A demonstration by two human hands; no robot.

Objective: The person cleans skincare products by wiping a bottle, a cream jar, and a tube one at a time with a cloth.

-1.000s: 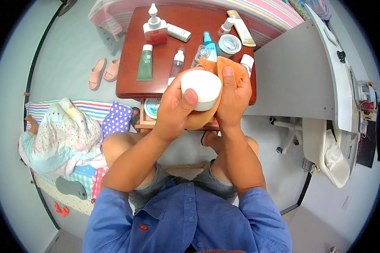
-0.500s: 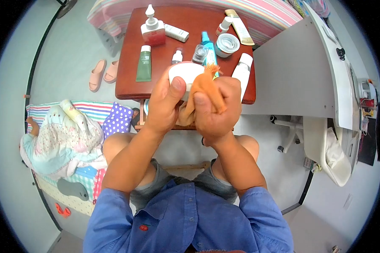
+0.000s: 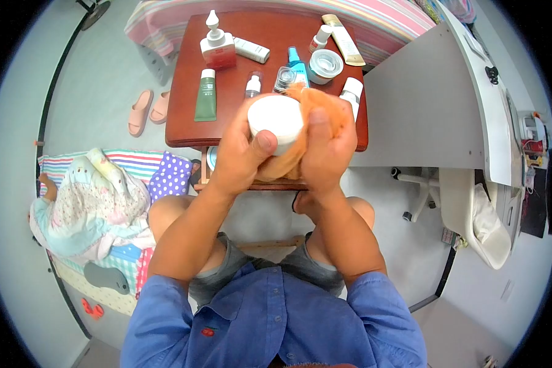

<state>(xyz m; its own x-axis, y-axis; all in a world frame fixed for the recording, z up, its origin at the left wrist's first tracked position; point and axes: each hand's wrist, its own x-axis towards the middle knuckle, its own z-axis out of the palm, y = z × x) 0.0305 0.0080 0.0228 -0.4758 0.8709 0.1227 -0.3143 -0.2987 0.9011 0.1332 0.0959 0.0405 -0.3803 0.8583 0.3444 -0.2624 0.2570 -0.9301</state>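
Note:
My left hand (image 3: 234,153) is wrapped round a white round jar (image 3: 276,119), its pale top facing up. Bunched in my right hand (image 3: 328,150) is an orange cloth (image 3: 325,104), which lies against the jar's right side and passes beneath it. Both hands are over the near edge of the red-brown table (image 3: 181,116). Just beyond them stand a small clear pump bottle (image 3: 253,84), a clear square-looking container (image 3: 284,78) and a blue spray bottle (image 3: 296,64). A white bottle (image 3: 351,92) lies right of my right hand, partly covered by it.
On the table are a green tube (image 3: 206,97), a pump bottle with red liquid (image 3: 218,46), a lidded clear jar (image 3: 325,65) and a cream tube (image 3: 345,40). An open drawer (image 3: 203,178) is below. A person under a blanket (image 3: 98,196) lies at left.
Since half a second ago, the orange cloth has spread from a tight bunch to along the jar's right side. My right hand has turned and shifted slightly right and up.

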